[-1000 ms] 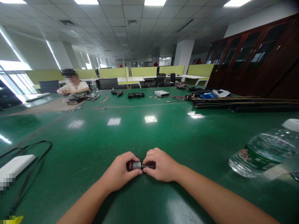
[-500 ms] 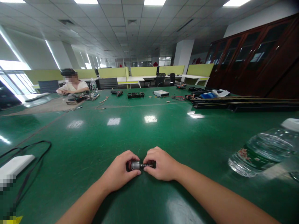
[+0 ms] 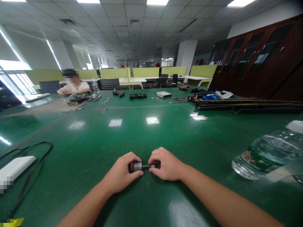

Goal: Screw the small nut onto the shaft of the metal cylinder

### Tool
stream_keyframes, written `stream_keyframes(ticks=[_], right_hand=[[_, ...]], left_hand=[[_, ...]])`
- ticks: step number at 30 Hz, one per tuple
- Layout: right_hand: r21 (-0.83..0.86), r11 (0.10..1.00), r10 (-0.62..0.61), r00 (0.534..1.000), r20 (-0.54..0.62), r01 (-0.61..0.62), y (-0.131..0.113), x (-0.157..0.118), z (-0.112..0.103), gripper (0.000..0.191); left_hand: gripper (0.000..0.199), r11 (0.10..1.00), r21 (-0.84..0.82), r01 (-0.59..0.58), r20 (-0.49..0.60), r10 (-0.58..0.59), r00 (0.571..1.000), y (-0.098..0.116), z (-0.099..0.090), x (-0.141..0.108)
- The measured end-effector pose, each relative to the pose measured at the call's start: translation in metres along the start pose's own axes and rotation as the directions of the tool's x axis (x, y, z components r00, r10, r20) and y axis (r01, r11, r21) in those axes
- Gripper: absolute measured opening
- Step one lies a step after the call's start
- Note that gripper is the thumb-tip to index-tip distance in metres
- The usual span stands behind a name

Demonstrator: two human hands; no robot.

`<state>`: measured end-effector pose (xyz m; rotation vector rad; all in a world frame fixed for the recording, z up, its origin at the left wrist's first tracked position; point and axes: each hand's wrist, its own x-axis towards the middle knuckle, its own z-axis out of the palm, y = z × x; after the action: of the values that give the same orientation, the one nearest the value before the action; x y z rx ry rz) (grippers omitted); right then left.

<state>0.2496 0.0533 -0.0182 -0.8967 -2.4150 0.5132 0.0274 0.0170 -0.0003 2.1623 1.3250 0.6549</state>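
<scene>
Low over the green table [image 3: 132, 132], my left hand [image 3: 123, 171] is closed around a small metal cylinder with a shaft [image 3: 137, 166], which looks like part of a motor. The silver cylinder and a dark reddish end show inside the fingers. A thin dark shaft sticks out to the right. My right hand [image 3: 167, 165] has thumb and fingertips closed on the outer end of that shaft. Part of the piece is hidden by my fingers, so its exact kind is unclear.
A large water bottle [image 3: 265, 154] stands on the right. To the left lie a white box [image 3: 17, 168] and a black cable [image 3: 29, 176]. Farther back are a power drill [image 3: 119, 94], a black frame [image 3: 138, 96], long dark bars [image 3: 248, 105] and a seated person [image 3: 75, 86].
My right hand has shifted slightly right and up along the shaft, so more of it shows between my hands. The left hand stays nearly still around the cylinder.
</scene>
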Motion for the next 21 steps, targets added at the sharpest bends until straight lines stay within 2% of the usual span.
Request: stream_keyframes(ticks=[21], right_hand=[[0.027,0.998,0.053,0.999,0.011,-0.054,0.0003,-0.0019,0.0003,0.007]], left_hand=[[0.019,0.999,0.016,0.03,0.007,-0.03,1.0,-0.003,0.0004,0.0013]])
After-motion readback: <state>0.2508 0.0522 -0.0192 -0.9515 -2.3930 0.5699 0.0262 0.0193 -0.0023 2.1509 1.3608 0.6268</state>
